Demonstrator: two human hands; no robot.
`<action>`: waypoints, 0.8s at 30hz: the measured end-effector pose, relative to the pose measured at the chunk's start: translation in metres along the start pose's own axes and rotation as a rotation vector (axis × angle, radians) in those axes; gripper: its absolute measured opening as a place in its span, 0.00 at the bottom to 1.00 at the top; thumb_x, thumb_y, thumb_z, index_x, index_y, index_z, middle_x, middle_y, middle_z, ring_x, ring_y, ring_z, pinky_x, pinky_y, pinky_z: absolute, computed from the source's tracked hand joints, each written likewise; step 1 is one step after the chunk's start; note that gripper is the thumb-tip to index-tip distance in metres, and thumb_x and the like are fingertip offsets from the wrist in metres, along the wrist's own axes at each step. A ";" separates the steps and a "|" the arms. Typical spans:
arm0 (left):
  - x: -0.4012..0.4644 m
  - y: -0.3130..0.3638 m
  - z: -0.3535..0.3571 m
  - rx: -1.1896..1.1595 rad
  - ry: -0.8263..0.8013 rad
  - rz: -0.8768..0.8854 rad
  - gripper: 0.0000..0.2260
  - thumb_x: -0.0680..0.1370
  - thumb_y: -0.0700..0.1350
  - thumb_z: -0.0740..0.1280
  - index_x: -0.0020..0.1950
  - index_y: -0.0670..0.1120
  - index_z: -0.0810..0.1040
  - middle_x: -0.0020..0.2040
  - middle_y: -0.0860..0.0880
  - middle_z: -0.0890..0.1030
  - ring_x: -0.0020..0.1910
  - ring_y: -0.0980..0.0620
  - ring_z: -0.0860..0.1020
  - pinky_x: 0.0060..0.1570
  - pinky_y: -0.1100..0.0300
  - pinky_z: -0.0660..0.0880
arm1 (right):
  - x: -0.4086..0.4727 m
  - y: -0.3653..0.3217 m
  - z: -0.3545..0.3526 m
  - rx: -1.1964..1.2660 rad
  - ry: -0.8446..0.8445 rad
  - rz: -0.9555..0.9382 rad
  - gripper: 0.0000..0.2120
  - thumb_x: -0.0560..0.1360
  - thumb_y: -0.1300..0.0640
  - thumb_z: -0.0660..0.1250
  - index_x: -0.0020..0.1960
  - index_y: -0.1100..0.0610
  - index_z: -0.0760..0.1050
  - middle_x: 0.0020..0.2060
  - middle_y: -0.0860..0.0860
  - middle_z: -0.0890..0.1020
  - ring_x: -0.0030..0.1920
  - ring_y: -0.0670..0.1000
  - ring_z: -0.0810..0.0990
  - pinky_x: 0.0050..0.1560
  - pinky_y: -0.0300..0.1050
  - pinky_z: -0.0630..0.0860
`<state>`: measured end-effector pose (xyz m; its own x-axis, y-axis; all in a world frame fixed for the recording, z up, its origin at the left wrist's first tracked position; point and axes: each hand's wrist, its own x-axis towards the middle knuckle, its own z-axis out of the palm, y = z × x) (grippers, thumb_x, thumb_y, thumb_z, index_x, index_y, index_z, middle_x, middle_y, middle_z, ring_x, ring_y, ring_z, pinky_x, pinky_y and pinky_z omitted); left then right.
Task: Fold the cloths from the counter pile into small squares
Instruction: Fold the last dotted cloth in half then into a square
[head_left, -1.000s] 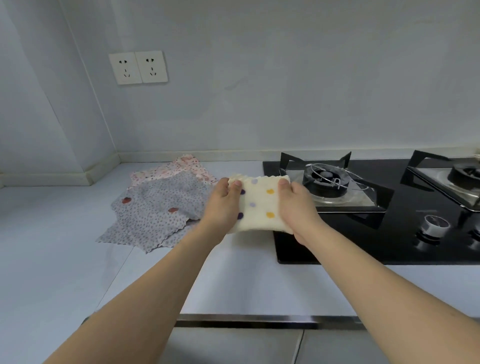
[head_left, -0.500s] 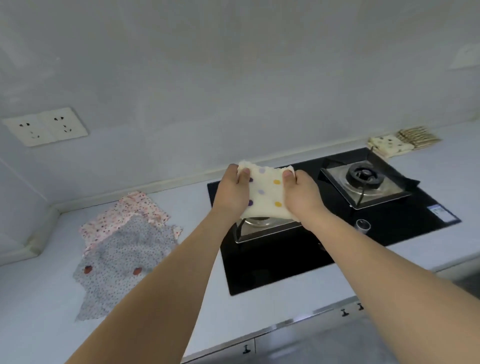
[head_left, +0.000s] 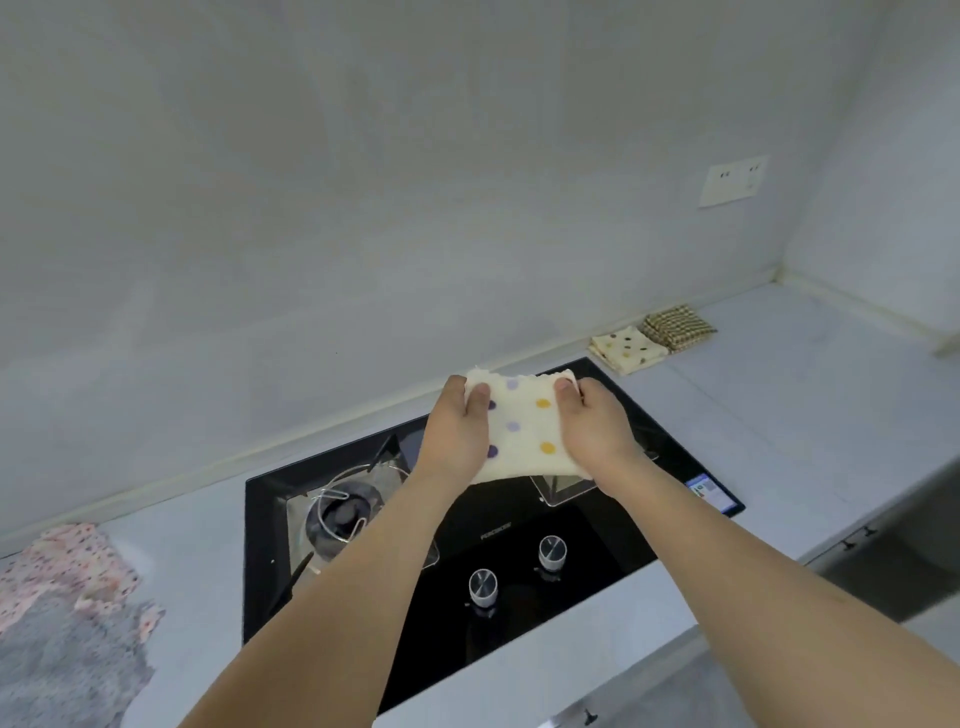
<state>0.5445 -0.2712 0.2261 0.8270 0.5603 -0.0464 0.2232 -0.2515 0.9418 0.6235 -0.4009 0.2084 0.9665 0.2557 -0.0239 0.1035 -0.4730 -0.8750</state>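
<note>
Both hands carry the folded polka-dot cloth (head_left: 524, 431) in the air above the gas hob (head_left: 498, 530): the left hand (head_left: 457, 436) pinches its left edge, thumb on top, and the right hand (head_left: 592, 434) pinches the right edge the same way. A second ago this cloth was held near the unfolded pile (head_left: 67, 597) at the left of the table (head_left: 779, 410); since then it has travelled rightward across the hob, and the pile now lies well apart at the frame's left edge. Coming into view at the back right, by the wall, are a folded dotted cloth (head_left: 627, 349) and a folded checked cloth (head_left: 675, 325), touching side by side. That suggests this square is finished and is being taken to join them, with the pile's pink floral and grey cloths not yet folded.
</note>
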 end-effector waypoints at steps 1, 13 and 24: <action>0.006 0.005 0.016 -0.020 -0.001 -0.017 0.09 0.84 0.49 0.54 0.57 0.46 0.69 0.47 0.55 0.75 0.37 0.52 0.74 0.27 0.68 0.73 | 0.012 0.007 -0.012 0.005 -0.002 0.006 0.17 0.82 0.45 0.52 0.48 0.57 0.70 0.40 0.51 0.75 0.41 0.50 0.75 0.40 0.46 0.71; 0.089 0.021 0.129 -0.106 -0.229 -0.324 0.07 0.80 0.42 0.60 0.56 0.44 0.73 0.45 0.47 0.79 0.34 0.50 0.78 0.25 0.65 0.70 | 0.125 0.082 -0.083 0.016 -0.045 0.150 0.18 0.82 0.45 0.53 0.54 0.59 0.72 0.47 0.53 0.77 0.48 0.53 0.76 0.47 0.48 0.73; 0.223 0.030 0.280 0.035 -0.114 -0.357 0.04 0.81 0.43 0.61 0.53 0.44 0.73 0.45 0.46 0.77 0.40 0.47 0.79 0.25 0.59 0.77 | 0.309 0.158 -0.153 0.259 -0.217 0.380 0.15 0.77 0.61 0.60 0.64 0.52 0.68 0.57 0.52 0.75 0.54 0.53 0.76 0.42 0.45 0.75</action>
<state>0.8806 -0.3751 0.1510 0.7458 0.5266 -0.4080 0.5235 -0.0846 0.8478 0.9748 -0.5255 0.1372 0.8505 0.2882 -0.4400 -0.3345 -0.3490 -0.8754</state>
